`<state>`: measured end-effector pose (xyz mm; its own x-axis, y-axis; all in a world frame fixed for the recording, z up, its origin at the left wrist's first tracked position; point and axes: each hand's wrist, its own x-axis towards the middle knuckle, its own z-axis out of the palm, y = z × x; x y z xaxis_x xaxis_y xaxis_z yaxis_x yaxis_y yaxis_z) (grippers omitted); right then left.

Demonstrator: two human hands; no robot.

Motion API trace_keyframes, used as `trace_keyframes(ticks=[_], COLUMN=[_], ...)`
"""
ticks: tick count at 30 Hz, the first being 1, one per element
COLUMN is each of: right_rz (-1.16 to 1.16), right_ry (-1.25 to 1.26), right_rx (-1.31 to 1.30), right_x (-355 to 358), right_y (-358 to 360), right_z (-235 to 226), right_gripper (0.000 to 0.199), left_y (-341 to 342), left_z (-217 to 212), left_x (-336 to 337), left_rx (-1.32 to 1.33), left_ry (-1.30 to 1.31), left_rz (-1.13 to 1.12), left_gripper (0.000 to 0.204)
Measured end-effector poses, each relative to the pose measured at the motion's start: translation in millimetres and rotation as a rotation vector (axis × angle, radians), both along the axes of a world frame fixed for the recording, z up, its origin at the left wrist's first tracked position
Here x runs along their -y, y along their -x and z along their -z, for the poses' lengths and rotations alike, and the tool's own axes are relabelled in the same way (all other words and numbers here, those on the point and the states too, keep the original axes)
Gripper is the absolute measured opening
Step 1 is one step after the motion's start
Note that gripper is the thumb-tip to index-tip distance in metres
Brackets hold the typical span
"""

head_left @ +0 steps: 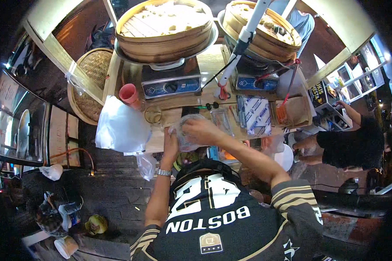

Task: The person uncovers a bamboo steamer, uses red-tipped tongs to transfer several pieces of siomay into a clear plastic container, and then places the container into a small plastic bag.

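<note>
Over the front edge of the wooden counter, a crumpled clear plastic bag (190,145) is between my two hands. My left hand (170,141), with a metal watch on its wrist, is closed on the bag's left side. My right hand (203,131) reaches in from the right, its fingers bent into the top of the bag. What the bag contains cannot be made out. Just beyond it stands a clear glass (153,115), with a stack of white plastic bags (119,126) to the left and a clear plastic box (222,120) to the right.
Two bamboo steamers (165,43) (265,32) with food sit on blue-panelled cookers (172,87) at the back. A white pole (234,65) rises between them. Red cups (130,94), a patterned paper pack (255,114) and a brown tray (294,111) line the counter. Another person (350,141) stands at right.
</note>
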<state>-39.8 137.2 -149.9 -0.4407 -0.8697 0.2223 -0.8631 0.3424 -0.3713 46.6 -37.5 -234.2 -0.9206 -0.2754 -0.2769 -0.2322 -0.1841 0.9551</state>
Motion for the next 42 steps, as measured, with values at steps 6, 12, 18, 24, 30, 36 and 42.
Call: trace_keyframes(ticks=[6, 12, 18, 24, 30, 36, 42], right_rz=[0.972, 1.035, 0.892, 0.54, -0.047, -0.133, -0.095], right_ry=[-0.292, -0.427, -0.253, -0.236, 0.396, -0.194, -0.365], right_rx=[0.159, 0.182, 0.101, 0.145, 0.087, -0.049, -0.253], right_x=[-71.1, -51.8, -95.3, -22.3, 45.4, 1.6, 3.4], right_y=[26.1, 19.3, 20.4, -4.2, -2.7, 9.9, 12.7], right_z=[16.2, 43.5, 38.3, -102.6, -37.4, -8.2, 21.8], right_gripper=[0.068, 0.091, 0.092, 0.086, 0.077, 0.073, 0.06], left_y=[-4.2, -6.9, -5.4, -6.8, -13.5, 5.6, 2.6], left_z=[15.0, 4.0, 7.2, 2.1, -7.3, 0.8, -19.2], left_x=[-3.7, -7.6, -6.3, -6.6, 5.7, 8.4, -2.5], left_rx=[0.015, 0.031, 0.129, 0.112, -0.105, 0.101, -0.069], left_ry=[0.042, 0.054, -0.059, -0.131, -0.417, -0.21, 0.439], left_rz=[0.028, -0.109, -0.046, -0.078, 0.115, -0.132, -0.067], left_gripper=[0.075, 0.05, 0.049, 0.046, 0.047, 0.039, 0.035])
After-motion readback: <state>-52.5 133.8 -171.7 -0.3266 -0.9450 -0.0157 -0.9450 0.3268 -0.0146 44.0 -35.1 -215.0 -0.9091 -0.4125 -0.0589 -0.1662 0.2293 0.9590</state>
